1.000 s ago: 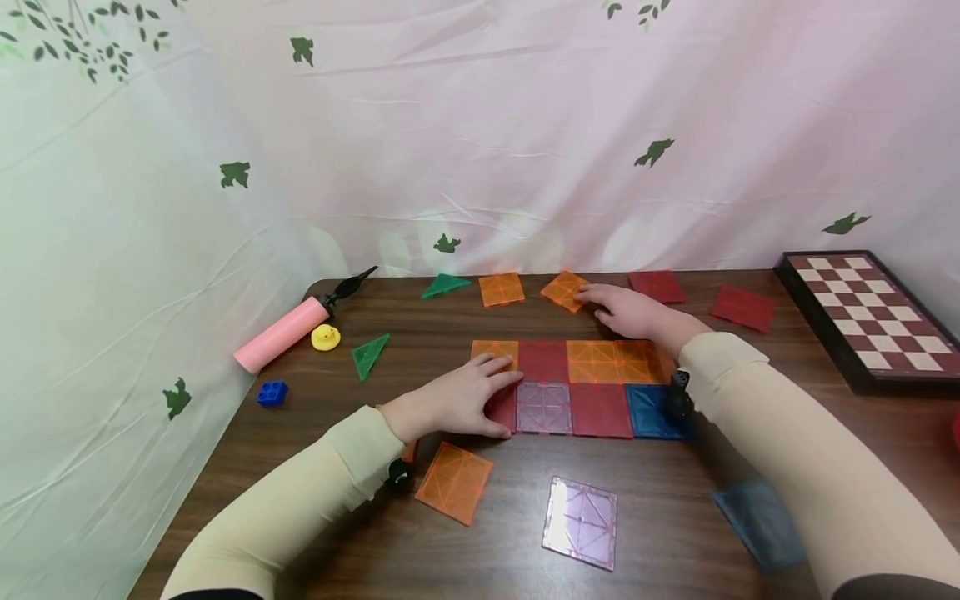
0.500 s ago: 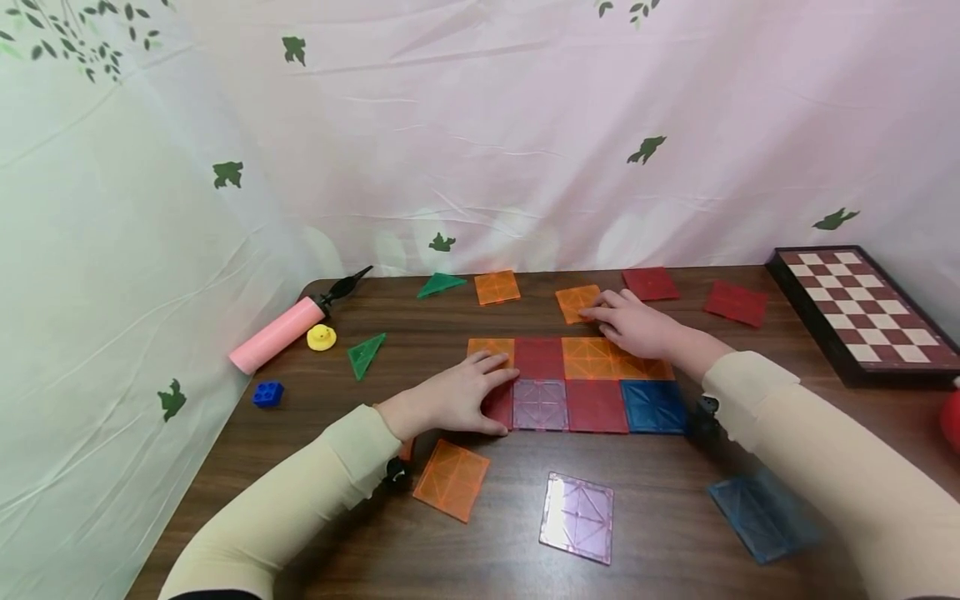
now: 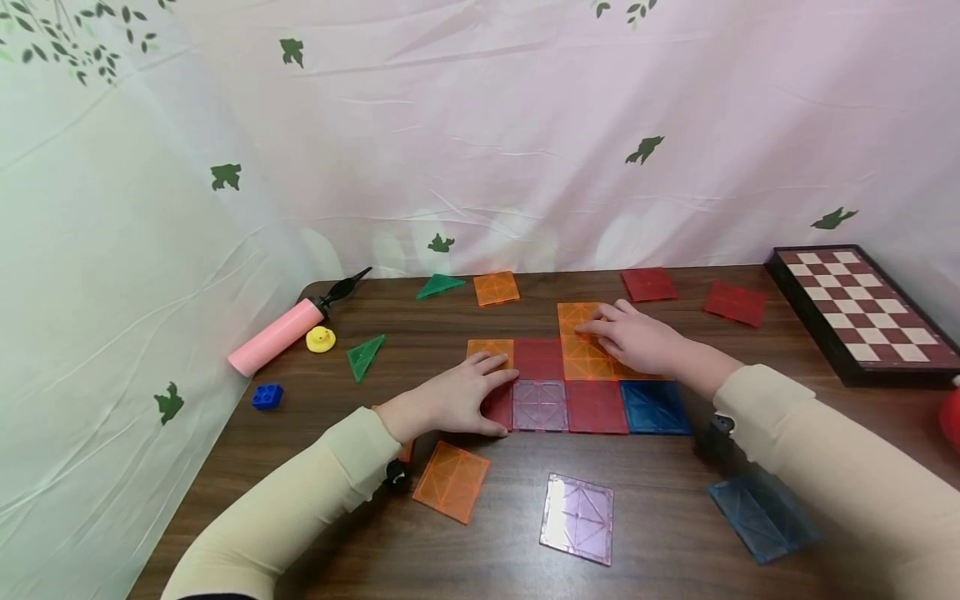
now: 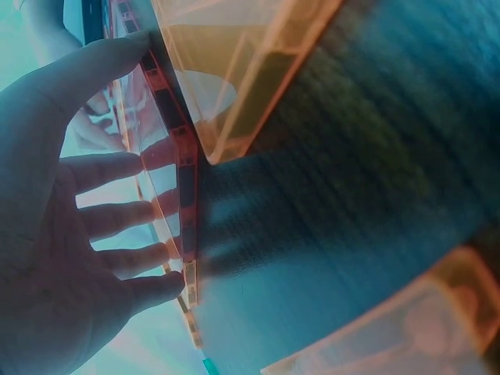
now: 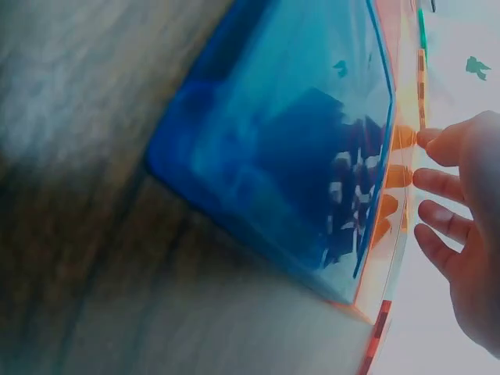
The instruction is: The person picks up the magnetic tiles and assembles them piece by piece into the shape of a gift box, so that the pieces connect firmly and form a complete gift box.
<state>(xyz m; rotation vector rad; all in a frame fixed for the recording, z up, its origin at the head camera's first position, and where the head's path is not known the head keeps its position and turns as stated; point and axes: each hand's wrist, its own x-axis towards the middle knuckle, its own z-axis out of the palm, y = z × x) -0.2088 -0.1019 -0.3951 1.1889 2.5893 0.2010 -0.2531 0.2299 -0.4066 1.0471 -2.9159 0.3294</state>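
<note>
Translucent square magnetic tiles form a flat block of two rows in the head view, with a red tile (image 3: 538, 358), a purple tile (image 3: 541, 406) and a blue tile (image 3: 654, 408) among them. My left hand (image 3: 459, 398) rests with spread fingers on the block's left end, over an orange tile (image 3: 490, 346) and a red one. Fingertips of my right hand (image 3: 641, 340) touch an orange tile (image 3: 572, 315) that lies against the block's far edge, above another orange tile. In the right wrist view the right hand (image 5: 469, 226) has its fingers apart, slightly bent.
Loose tiles lie around: orange (image 3: 452, 482), clear purple (image 3: 577, 518), dark blue (image 3: 761, 517), orange (image 3: 497, 288), two red (image 3: 649, 284), and green triangles (image 3: 366, 357). A pink pump (image 3: 276, 337), rubber duck (image 3: 321, 339) and blue brick (image 3: 267, 396) sit left; a checkerboard (image 3: 870, 312) right.
My right hand has drawn the loose orange tile toward me and turned it square, so it now meets the block's far edge. My left hand has stayed in place.
</note>
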